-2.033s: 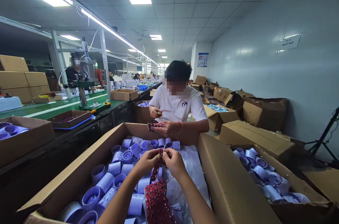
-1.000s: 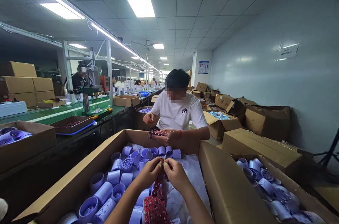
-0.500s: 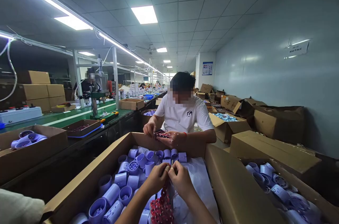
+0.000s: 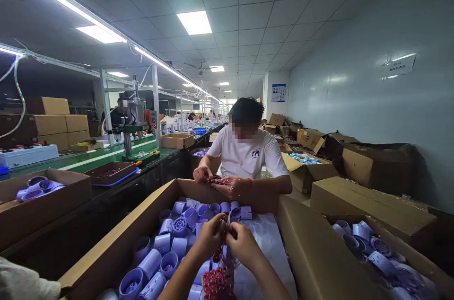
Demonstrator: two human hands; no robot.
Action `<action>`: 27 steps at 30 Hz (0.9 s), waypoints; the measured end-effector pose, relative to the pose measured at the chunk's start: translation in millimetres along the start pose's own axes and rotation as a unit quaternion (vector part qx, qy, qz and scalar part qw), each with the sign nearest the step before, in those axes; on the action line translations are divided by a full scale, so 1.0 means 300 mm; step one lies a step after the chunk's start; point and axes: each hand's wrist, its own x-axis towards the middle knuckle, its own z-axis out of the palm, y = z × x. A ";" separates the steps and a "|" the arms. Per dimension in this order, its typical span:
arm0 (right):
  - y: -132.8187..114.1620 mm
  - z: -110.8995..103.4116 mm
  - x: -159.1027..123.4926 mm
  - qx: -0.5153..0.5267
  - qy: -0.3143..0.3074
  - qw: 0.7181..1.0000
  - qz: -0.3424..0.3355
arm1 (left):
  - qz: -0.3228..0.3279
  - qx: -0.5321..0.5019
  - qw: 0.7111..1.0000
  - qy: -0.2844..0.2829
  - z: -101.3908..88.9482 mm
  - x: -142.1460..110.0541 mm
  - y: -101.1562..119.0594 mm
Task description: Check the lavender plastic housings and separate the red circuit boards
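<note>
My left hand (image 4: 212,237) is closed in a pinch on a dark red beaded strand (image 4: 217,255), whose parts are too small to make out. The strand hangs below my fingers toward a bundle of red pieces with pale dots (image 4: 217,283). Close beside it, my right hand (image 4: 244,245) pinches a thin pale strip (image 4: 229,218) that sticks up between the two hands. Both hands are above an open cardboard box (image 4: 142,219) holding several light purple plastic cups (image 4: 169,262). The fingertips partly cover what they hold.
Across the box sits a co-worker (image 4: 250,153), whose hands hold a similar dark red piece (image 4: 219,180). White sheeting (image 4: 267,238) lines the box's right side. Another box of purple cups (image 4: 383,260) stands at right. A green conveyor bench (image 4: 80,163) runs along the left.
My fingertips have moved slightly apart, and the left hand has turned so more of the red strand shows. The pale strip stands a little higher. The co-worker's hands have barely moved.
</note>
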 end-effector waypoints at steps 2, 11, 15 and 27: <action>0.001 -0.001 -0.006 -0.014 -0.008 1.000 -0.013 | -0.009 -0.008 1.000 -0.003 0.002 0.000 -0.007; -0.008 -0.001 -0.004 -0.028 0.021 0.999 0.015 | -0.044 -0.089 0.993 -0.067 -0.001 -0.006 -0.019; -0.004 0.018 -0.014 -0.046 0.050 0.998 0.011 | -0.002 -0.080 0.995 -0.057 0.011 -0.015 -0.005; 0.014 0.030 -0.017 -0.079 0.109 0.991 -0.004 | 0.022 -0.047 0.998 -0.037 0.017 -0.015 0.019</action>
